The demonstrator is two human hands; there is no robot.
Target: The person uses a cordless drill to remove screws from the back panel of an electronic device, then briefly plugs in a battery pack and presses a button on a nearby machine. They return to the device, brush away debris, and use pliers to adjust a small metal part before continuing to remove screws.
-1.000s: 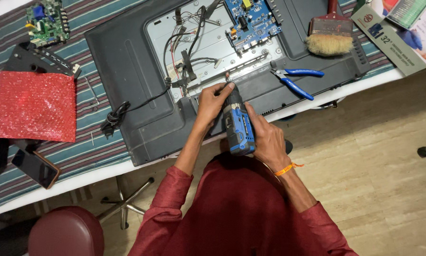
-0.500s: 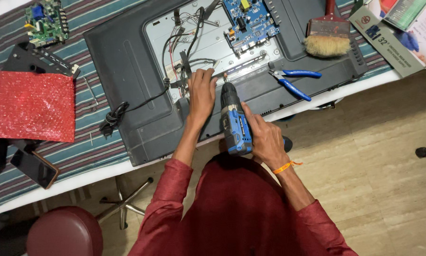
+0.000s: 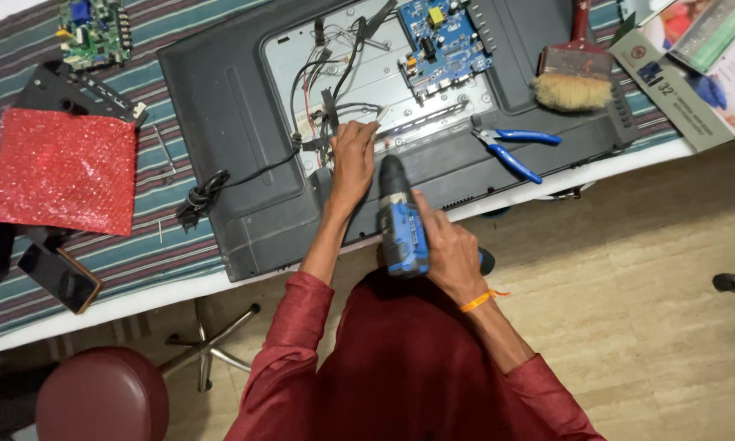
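While the right hand (image 3: 449,253) grips the blue-and-black cordless drill (image 3: 400,220) at the near edge of the opened black flat-screen television back (image 3: 228,122), the left hand (image 3: 352,159) pinches something unclear beside the tip; a slip could nick those fingers or the nearby black wires (image 3: 322,90).

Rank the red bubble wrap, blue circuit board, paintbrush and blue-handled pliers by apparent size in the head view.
1. red bubble wrap
2. blue circuit board
3. paintbrush and blue-handled pliers: too alike to rank.
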